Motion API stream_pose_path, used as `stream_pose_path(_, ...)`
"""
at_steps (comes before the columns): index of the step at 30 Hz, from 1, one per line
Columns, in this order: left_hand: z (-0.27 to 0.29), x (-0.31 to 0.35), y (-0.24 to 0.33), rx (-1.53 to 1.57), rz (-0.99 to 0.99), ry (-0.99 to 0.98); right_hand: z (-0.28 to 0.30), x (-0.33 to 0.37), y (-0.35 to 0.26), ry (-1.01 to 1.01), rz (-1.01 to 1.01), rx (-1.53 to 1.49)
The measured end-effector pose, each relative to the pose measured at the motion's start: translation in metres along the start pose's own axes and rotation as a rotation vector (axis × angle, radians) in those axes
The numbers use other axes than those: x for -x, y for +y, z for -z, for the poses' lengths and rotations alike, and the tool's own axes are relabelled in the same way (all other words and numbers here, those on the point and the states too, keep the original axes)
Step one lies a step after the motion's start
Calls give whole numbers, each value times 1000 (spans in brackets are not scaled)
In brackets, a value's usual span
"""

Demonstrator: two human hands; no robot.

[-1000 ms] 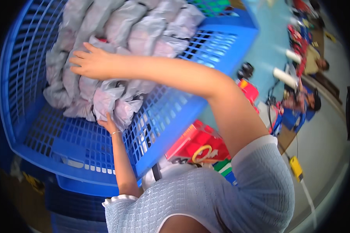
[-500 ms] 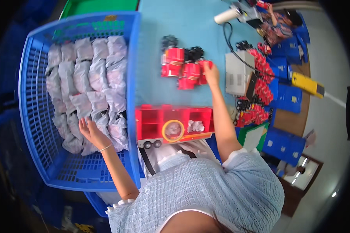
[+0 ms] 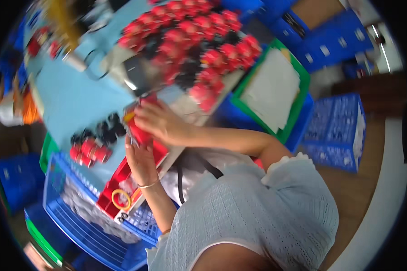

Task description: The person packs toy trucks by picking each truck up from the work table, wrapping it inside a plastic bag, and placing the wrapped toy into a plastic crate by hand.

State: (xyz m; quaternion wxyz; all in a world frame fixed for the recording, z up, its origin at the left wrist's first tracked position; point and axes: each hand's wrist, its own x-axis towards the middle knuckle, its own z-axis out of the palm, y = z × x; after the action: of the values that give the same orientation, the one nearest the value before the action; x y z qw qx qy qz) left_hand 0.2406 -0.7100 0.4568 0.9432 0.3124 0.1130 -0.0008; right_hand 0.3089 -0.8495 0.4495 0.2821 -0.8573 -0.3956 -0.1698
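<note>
A red toy truck part (image 3: 140,130) with a small yellow patch is between my hands, smeared by motion. My right hand (image 3: 160,121) lies over its upper side with the fingers closed round it. From below, my left hand (image 3: 141,161) cups the lower end, thumb and fingers against it. Just beneath my left hand is a long red toy trailer (image 3: 106,198) with open compartments and a yellow ring (image 3: 121,199). Left of my hands, a couple of red toy truck cabs (image 3: 89,151) with black wheels lie on the light blue table (image 3: 63,97).
Many red truck cabs (image 3: 176,40) stand in rows beyond my hands, beside a grey box-shaped device (image 3: 138,74). A green-rimmed tray (image 3: 276,90) with white sheets is at right. The blue basket (image 3: 72,217) holds grey wrapped pieces. Another person (image 3: 20,106) sits far left.
My view has turned to the right. My right hand has left the cabs on the table; my left hand has left the basket. Both hands are now together at a red toy part.
</note>
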Motion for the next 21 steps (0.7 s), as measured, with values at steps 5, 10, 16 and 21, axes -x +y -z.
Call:
stream_pose_path(5, -98, -47, -135, -309, 320, 3, 121, 126, 62, -18, -108, -114)
stream_pose_path(10, -169, -69, -281, -720, 562, -339, 229, 273, 193, 555, -707, 134)
stream_pose_path(16, -149, -60, -473, -870, 809, -690, 234, 466, 373, 372, -1245, 480)
stream_pose_path(21, -109, -40, -528, -1062, 526, -568, 210, 483, 417, 470, -1444, 369)
